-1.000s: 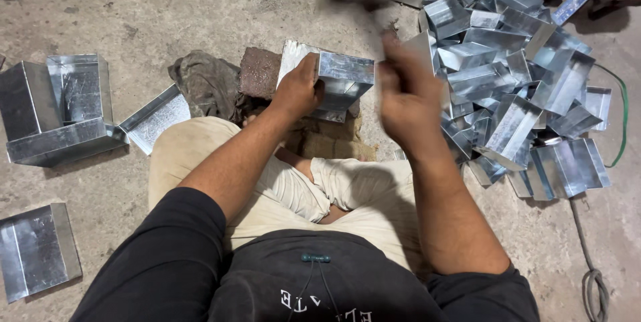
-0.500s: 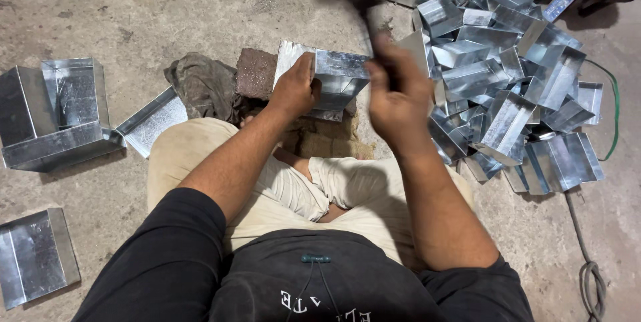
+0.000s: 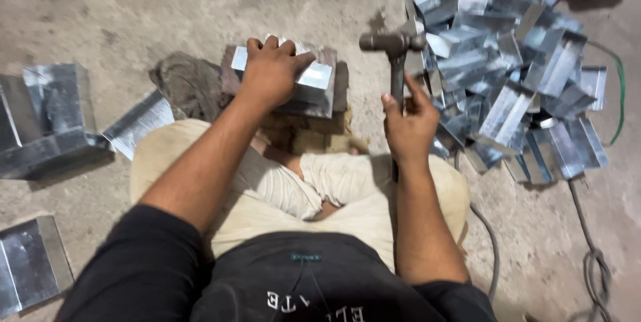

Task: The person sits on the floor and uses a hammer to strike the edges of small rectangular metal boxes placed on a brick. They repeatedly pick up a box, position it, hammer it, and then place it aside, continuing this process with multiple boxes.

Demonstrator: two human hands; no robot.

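My left hand presses 1 metal piece on the block, right hand gripping the hammer; the big pile beside me looks unworked.

You were sitting on a bare concrete floor, grey-brown, rough and stained, with dust and darker blotches across it. Off to your right a heap of shiny folded sheet-metal pieces lay piled on it, catching the light in bright patches, while a few larger metal boxes sat apart to your left and a crumpled grey-brown rag lay just ahead of your knees. A grey cable snaked along the floor at the right edge, with a thin green wire curving past the heap.
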